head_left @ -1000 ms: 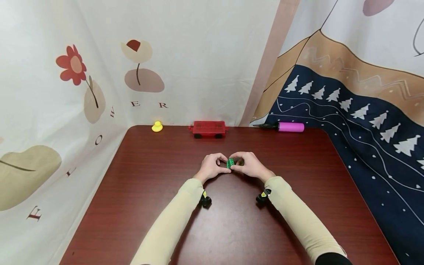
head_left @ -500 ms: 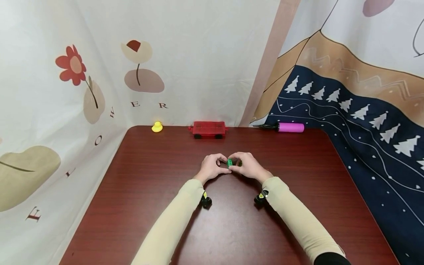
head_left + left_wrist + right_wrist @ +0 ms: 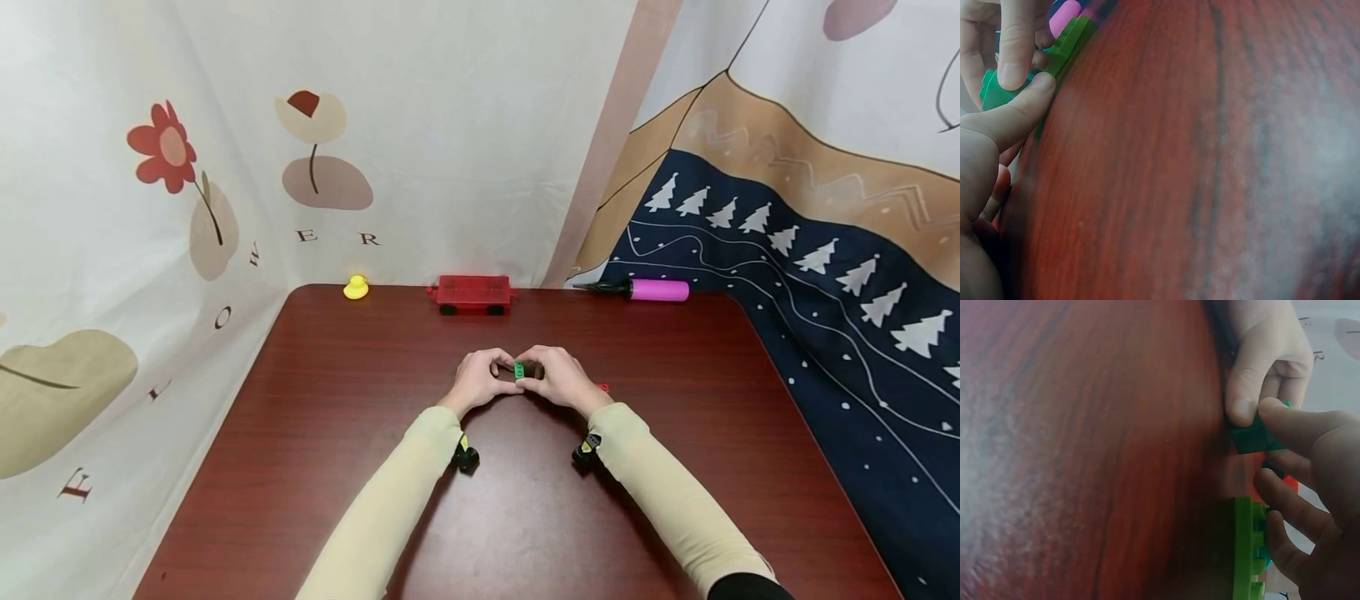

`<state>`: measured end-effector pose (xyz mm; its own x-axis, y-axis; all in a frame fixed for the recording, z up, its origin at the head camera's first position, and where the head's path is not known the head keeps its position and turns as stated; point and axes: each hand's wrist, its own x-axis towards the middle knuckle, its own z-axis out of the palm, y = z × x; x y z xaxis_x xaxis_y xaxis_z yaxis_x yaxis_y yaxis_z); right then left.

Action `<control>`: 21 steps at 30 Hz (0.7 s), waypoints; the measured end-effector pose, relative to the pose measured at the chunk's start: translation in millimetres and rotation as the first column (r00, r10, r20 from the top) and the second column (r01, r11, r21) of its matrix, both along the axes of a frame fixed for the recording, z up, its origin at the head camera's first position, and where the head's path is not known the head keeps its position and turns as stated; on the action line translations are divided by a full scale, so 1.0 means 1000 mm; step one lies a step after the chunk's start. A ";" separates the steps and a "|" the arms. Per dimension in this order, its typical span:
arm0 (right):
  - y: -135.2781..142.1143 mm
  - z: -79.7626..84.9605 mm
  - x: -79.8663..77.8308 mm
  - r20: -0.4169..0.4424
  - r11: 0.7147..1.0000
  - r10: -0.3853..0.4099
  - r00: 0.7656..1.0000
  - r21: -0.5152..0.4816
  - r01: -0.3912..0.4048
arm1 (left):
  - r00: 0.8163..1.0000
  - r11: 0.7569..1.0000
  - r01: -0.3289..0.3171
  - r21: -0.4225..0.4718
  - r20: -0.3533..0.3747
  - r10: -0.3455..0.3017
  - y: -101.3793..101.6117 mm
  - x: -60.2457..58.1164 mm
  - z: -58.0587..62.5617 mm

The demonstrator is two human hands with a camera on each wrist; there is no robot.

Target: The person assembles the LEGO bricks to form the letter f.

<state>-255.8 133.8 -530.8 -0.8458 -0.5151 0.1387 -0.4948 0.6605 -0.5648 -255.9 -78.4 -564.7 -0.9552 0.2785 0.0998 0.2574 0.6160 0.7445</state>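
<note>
A green toy building brick is held between both hands above the middle of the table. From the left, my left hand pinches it with thumb and fingers. My right hand grips it from the right, thumb and index finger on its sides. In the right wrist view, the green brick shows between the two thumbs, and the right hand's other fingers are loosely bent. A lighter green studded building plate lies beneath the right hand, mostly hidden by it in the head view.
Along the table's back edge are a yellow rubber duck, a red toy wagon and a pink hand pump with a black nozzle. A small red piece peeks out beside the right wrist.
My right hand has shifted slightly left and turned the green brick, which looks narrower from above. A small red piece has come into view by the right wrist. My left hand is almost still.
</note>
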 end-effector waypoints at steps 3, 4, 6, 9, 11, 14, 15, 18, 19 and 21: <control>0.000 -0.002 0.001 -0.006 1.000 -0.011 1.000 -0.016 0.011 | 1.000 1.000 0.005 -0.005 0.005 -0.004 0.000 0.001 -0.001; 0.000 -0.002 0.001 -0.005 1.000 -0.013 1.000 -0.021 0.013 | 1.000 1.000 0.007 -0.006 0.009 -0.007 0.000 0.001 -0.001; 0.000 -0.002 0.000 -0.005 0.999 -0.013 1.000 -0.038 0.013 | 1.000 1.000 0.013 -0.004 0.020 -0.013 0.000 0.001 -0.001; 0.001 -0.001 -0.002 0.000 0.999 -0.012 1.000 -0.050 0.012 | 0.999 1.000 0.025 0.014 0.029 -0.026 -0.001 0.002 0.001; 0.001 0.001 -0.003 0.011 0.998 -0.008 1.000 -0.058 0.009 | 0.999 0.999 0.035 0.027 0.030 -0.036 -0.003 0.001 0.000; 0.000 0.002 -0.004 0.033 0.999 -0.015 0.999 -0.048 0.016 | 0.998 0.998 0.054 0.038 0.034 -0.055 -0.005 0.001 -0.001; 0.000 0.003 -0.004 0.039 0.999 -0.020 0.999 -0.041 0.022 | 0.998 0.997 0.059 0.042 0.033 -0.061 -0.005 0.000 -0.002; -0.001 0.004 -0.005 0.045 0.999 -0.031 0.999 -0.023 0.032 | 0.997 0.996 0.071 0.054 0.032 -0.073 -0.006 -0.001 -0.002; -0.002 0.005 -0.005 0.045 0.999 -0.034 0.998 -0.018 0.035 | 0.997 0.996 0.073 0.058 0.031 -0.075 -0.006 -0.001 -0.002; -0.002 0.007 -0.006 0.045 0.999 -0.037 0.998 -0.010 0.037 | 0.997 0.995 0.076 0.058 0.030 -0.078 -0.006 -0.001 -0.001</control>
